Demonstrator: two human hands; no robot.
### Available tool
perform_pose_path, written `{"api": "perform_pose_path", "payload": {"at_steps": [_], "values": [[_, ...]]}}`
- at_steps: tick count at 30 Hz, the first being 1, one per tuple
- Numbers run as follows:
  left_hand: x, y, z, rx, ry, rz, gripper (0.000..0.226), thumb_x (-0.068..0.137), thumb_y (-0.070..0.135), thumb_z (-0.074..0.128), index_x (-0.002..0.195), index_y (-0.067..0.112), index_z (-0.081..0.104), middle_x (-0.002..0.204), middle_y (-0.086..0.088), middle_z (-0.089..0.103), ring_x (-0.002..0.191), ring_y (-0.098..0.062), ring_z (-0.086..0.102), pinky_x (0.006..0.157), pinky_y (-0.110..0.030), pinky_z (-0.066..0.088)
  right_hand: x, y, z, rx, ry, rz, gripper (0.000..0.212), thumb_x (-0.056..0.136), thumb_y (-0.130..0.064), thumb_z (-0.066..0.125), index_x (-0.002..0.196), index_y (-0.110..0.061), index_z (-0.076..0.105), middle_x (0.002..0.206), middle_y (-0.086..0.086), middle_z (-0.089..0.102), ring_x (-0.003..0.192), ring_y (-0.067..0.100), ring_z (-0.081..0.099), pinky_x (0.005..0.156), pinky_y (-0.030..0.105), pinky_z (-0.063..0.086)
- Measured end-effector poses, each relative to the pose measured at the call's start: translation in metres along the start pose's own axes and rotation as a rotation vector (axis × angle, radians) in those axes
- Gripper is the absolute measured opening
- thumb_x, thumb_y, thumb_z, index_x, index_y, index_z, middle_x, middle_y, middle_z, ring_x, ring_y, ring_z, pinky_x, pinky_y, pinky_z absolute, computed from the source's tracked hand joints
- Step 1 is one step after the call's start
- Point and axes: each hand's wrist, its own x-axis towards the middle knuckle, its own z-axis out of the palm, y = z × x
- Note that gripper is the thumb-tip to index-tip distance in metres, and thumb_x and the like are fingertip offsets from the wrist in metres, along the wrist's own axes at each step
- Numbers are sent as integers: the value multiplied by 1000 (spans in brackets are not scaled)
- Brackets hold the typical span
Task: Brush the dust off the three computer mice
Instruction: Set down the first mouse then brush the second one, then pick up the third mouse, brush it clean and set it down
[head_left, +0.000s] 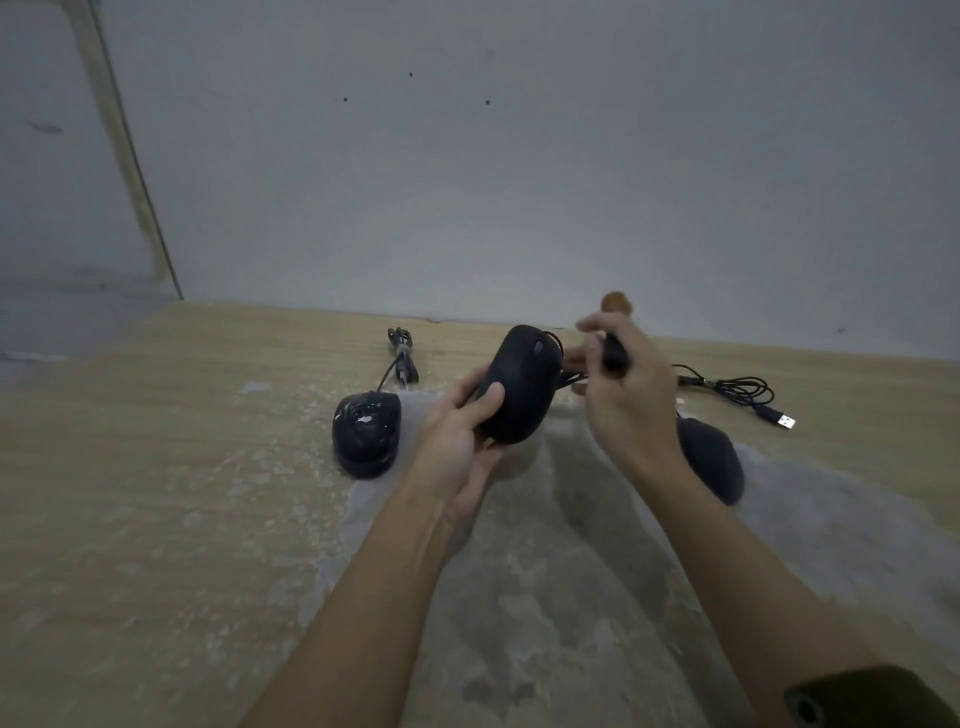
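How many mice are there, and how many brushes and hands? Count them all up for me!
Mice: 3, one held, one on the table at left, one at right behind the arm
Brushes: 1
Hands: 2, left hand, right hand
Total: 6

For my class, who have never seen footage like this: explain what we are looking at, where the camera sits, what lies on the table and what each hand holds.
There is no machine here, only a person's two bare arms. The single picture comes from a camera worn on the head, looking forward and down.

The left hand holds a black mouse lifted off the wooden table. The right hand grips a brush with a brown handle end; its bristles are blurred.

Two more mice rest on the table: a dusty mouse on the left, and another mouse partly hidden behind the right arm. A loose cable ends in a USB plug.
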Motion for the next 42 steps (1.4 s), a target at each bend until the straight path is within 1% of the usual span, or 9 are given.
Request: {"api": "perform_pose_path", "payload": {"at_steps": [2,4,8,12,14,18,26,34,42], "values": [[-1,-2,0,15,3,0,42,87,0,49,128,10,51,129,-14,57,108,-28,59,78,-37,53,-6,1,6,-46,-51,22,7,88,-15,55,90,-18,49,74,5,61,72,22,61,68,30,48],[-3,-5,1,12,-7,-18,39,88,1,49,125,10,53,125,-14,60,103,-26,61,80,-37,54,-11,-1,11,-113,-51,45,27,79,-23,66,90,-16,43,79,1,55,72,18,54,62,15,39],[-8,-9,3,-22,-106,-58,42,83,-8,37,119,3,55,116,-17,62,99,-26,61,81,-41,53,-16,-4,18,-182,-93,70,48,67,-29,76,90,-14,37,94,7,54,83,21,50,64,21,38],[-10,-1,-2,139,-48,-43,45,74,-7,33,106,9,61,108,-11,66,97,-21,59,88,-36,45,-12,0,11,-239,-136,79,49,65,-20,77,89,-17,34,89,3,51,78,18,46,56,10,35],[-8,8,0,328,21,15,41,80,-9,36,101,15,61,112,-5,62,94,-14,56,85,-32,42,-14,2,5,-302,-186,78,48,65,-18,75,87,-18,33,85,0,48,76,18,44,54,13,32],[-9,22,4,415,46,149,41,85,-14,39,114,11,54,109,-1,59,109,-16,55,100,-31,44,-22,5,0,-418,-335,119,48,64,-14,74,89,-15,33,80,-1,44,73,17,41,53,22,32],[-13,28,-2,437,53,228,37,86,-12,42,111,10,55,101,1,62,101,-17,60,89,-26,47,-27,5,6,-444,-475,240,46,67,-20,71,91,-14,33,75,-1,45,75,20,45,54,29,34],[-14,40,-7,440,109,320,37,85,-14,41,101,15,59,98,2,64,94,-11,63,86,-25,50,-28,9,13,-420,-446,227,38,75,-19,66,95,-11,35,74,1,47,62,14,42,52,27,32],[-28,62,-27,626,95,383,37,83,-15,45,105,13,59,97,2,64,94,-9,61,84,-21,50,-25,1,13,-414,-398,155,48,73,-30,73,93,-13,33,79,1,47,76,22,46,58,30,33]]}}
